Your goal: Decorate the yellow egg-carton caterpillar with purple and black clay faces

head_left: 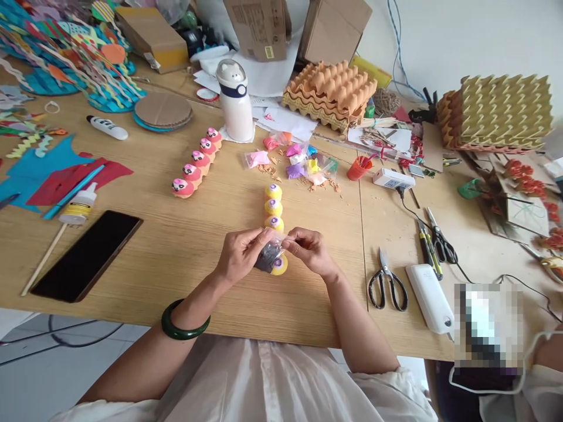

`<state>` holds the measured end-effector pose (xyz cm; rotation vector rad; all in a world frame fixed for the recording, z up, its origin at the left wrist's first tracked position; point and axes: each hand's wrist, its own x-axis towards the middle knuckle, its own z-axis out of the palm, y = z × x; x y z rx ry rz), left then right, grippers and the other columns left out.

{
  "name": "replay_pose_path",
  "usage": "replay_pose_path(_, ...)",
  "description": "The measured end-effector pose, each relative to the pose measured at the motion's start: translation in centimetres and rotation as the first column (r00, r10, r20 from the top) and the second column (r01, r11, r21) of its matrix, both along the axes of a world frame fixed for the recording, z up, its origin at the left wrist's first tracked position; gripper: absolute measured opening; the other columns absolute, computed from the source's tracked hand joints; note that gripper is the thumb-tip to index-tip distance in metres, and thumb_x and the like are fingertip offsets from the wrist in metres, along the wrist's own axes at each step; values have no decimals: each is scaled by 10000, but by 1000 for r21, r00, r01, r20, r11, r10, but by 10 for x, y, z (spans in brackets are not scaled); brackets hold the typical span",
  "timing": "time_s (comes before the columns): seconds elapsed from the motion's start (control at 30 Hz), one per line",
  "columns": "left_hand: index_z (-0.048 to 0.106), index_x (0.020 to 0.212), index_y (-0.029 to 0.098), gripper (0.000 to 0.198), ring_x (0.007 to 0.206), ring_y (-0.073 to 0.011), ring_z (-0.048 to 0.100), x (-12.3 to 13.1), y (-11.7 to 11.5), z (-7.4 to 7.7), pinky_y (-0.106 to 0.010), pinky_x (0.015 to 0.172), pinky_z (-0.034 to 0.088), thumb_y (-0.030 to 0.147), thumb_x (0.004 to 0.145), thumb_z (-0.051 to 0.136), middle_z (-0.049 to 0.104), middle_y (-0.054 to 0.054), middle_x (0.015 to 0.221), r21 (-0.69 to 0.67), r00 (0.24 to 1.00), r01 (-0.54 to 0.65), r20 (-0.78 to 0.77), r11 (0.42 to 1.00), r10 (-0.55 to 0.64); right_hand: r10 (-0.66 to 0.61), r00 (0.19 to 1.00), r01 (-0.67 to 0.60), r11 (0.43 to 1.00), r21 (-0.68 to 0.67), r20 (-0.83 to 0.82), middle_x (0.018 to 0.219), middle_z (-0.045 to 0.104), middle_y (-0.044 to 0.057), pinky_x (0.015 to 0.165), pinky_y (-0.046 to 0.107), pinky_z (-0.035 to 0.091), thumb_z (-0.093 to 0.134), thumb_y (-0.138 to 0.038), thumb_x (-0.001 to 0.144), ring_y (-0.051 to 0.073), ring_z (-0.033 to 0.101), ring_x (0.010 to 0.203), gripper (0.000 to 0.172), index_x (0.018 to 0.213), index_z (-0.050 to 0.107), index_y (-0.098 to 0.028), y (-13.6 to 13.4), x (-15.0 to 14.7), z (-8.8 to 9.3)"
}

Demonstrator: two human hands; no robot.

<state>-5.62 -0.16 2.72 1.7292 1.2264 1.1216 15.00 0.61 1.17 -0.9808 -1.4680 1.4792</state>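
Observation:
Between my hands is a small clear bag of black clay (267, 255). My left hand (240, 249) pinches one top edge of it, and my right hand (309, 249) pinches the other. Just under and behind the bag runs a row of yellow egg-carton cups (273, 207), each topped with a purple ring on white; the bag hides part of the row. To the left stands a row of pink egg-carton cups (192, 173) with black-and-pink details. Beyond the yellow row lie several small bags of coloured clay (295, 170) among orange crumbs.
A white bottle (237, 111) stands behind the pink row. Egg trays (329, 97) are stacked at the back. On the right lie scissors (385, 281), a white power bank (428, 298) and a box cutter (430, 249). A phone (88, 256) and glue bottle (81, 205) lie left. Another person's arm (548, 357) shows at lower right.

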Motion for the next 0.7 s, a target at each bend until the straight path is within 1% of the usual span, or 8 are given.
replay_pose_path(0.13,789,719,172,436,555,-123,633,5,12,-5,-198,534,457,478,986,629,740,-3,632,-48,997,34,73,998,-31,-50,993,34,989,-145,-105,573,486,-59,525,266,282,850,-651,813,85,374,546,495,735,672,-196,4,1,-3)
replay_pose_path(0.27,819,784,182,282,561,-125,665,11,21,-13,-196,575,506,409,921,723,788,-7,693,34,996,84,40,996,-86,-107,989,84,973,-215,-98,537,461,-66,489,253,238,914,-648,723,67,335,515,522,680,672,-187,5,2,-7)
replay_pose_path(0.33,805,744,180,310,555,-128,658,11,23,-16,-208,569,509,391,940,692,775,-12,668,54,998,37,55,998,-40,-147,985,124,968,-219,-90,521,444,-69,478,251,228,925,-640,707,61,317,494,521,666,674,-186,6,4,-8)
replay_pose_path(0.43,790,734,187,430,622,-148,700,5,26,-23,-238,629,562,418,1022,569,794,-28,716,-15,971,-106,214,994,106,-291,953,271,941,-202,-78,509,392,-88,461,250,200,904,-651,721,53,259,468,517,682,662,-196,14,16,-8)
replay_pose_path(0.5,787,770,197,473,625,-146,698,-1,30,-30,-260,654,587,457,1059,516,794,-29,730,-95,922,-219,305,971,238,-451,890,433,884,-174,-75,523,344,-106,454,248,179,867,-679,741,52,218,467,528,700,615,-217,24,29,-10)
replay_pose_path(0.57,777,820,208,461,618,-149,689,-4,32,-37,-277,620,585,502,1064,518,789,-30,750,-159,905,-256,308,954,294,-601,796,590,796,-139,-64,547,307,-113,454,246,176,817,-688,781,59,212,480,547,692,521,-236,37,43,-14)
replay_pose_path(0.63,791,973,245,388,798,-186,753,-3,32,-42,-313,682,615,518,1063,531,822,-43,926,-139,936,-209,257,968,239,-709,704,704,703,-104,-31,567,349,-109,451,250,173,765,-693,817,63,229,481,509,759,553,-234,47,55,-23)
replay_pose_path(0.7,788,1105,293,282,1065,-229,751,1,29,-45,-390,893,633,496,1043,603,813,-44,1143,-32,974,-159,157,987,162,-777,629,777,627,-59,10,571,405,-107,454,254,170,731,-665,847,67,248,474,463,878,628,-215,52,61,-33)
